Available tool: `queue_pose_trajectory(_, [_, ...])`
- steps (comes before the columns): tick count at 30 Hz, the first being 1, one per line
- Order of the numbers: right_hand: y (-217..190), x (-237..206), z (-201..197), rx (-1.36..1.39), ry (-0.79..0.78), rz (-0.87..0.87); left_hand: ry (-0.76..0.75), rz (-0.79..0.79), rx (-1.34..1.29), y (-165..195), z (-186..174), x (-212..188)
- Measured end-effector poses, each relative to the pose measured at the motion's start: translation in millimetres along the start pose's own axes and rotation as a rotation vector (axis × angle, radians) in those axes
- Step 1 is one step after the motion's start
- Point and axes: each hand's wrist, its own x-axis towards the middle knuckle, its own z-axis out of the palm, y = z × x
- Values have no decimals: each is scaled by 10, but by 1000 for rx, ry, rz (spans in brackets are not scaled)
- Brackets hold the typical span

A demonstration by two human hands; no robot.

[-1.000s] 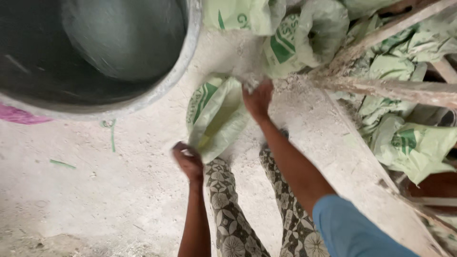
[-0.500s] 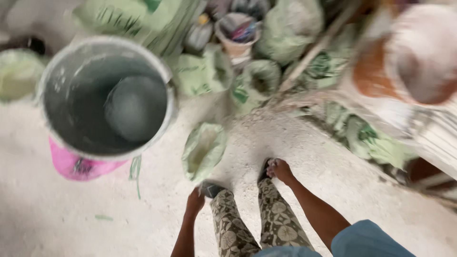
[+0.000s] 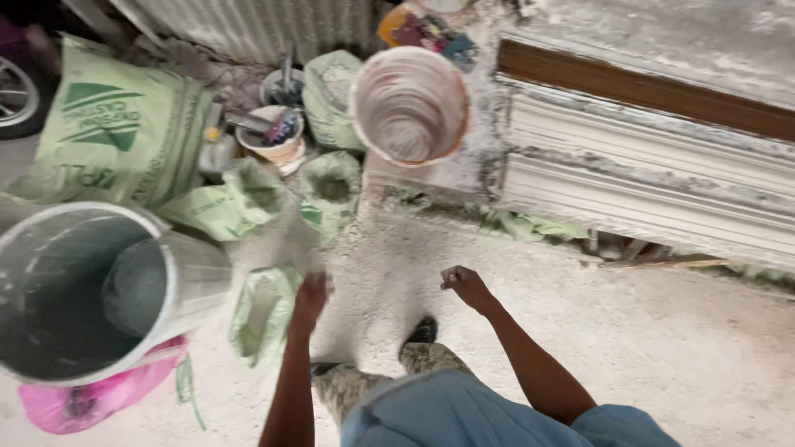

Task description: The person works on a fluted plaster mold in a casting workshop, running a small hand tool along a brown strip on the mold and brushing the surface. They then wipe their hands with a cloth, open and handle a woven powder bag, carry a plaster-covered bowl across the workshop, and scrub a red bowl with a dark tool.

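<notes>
Left hand is hanging blurred beside the open green sack, just to the sack's right, and whether the fingers are wide or curled cannot be told. Right hand is hanging free over the floor, fingers loosely curled and holding nothing. Below them the person's patterned trousers and a dark shoe are showing.

Left of the sack, a large grey drum is standing with a smaller grey bucket sitting inside it, and a pink plastic bag is lying squashed under its near edge. Farther back, more green sacks are crowding the way, with a big full sack leaning behind them. Among them a small tub of tools is sitting, and a pale round bucket is standing on a dusty ledge.

Underfoot, the concrete floor is lying rough and coated in white powder. To the far right, long white moulded strips are stacking up under a brown board. A corrugated metal wall is closing the back. Open floor is stretching to the right and ahead of the feet.
</notes>
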Motion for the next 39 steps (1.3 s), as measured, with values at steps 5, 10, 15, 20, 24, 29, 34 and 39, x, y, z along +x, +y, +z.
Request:
queue_pose_trajectory(5, [-242,-121,-813,136,75,-51,-32,47,305,365,1483,785])
queue_pose_trajectory(10, [-500,-94,-1213,228,113,-38,188,-9,220,651,2410,1291])
queue_pose_trajectory(15, [-395,95,-1465,299,127,-41,175,194,306,507,2341,1680])
queue_pose_trajectory(20, [-120,3,-2037,324,246,-102,138,367,294,839,1966,1650])
queue_pose_trajectory(24, [-104,-71,-2517,345,476,-110,73,494,471,1379,2261,1559])
queue_pose_trajectory(29, [-262,-51,-2693,417,622,-203,-138,595,443,1099,3362,1741])
queue_pose_trajectory(34, [-452,-384,-2853,455,728,-394,-383,276,379,205,4390,1743])
queue_pose_trajectory(39, [-441,-1077,-3300,457,922,-592,-653,17,442,-820,5056,1298])
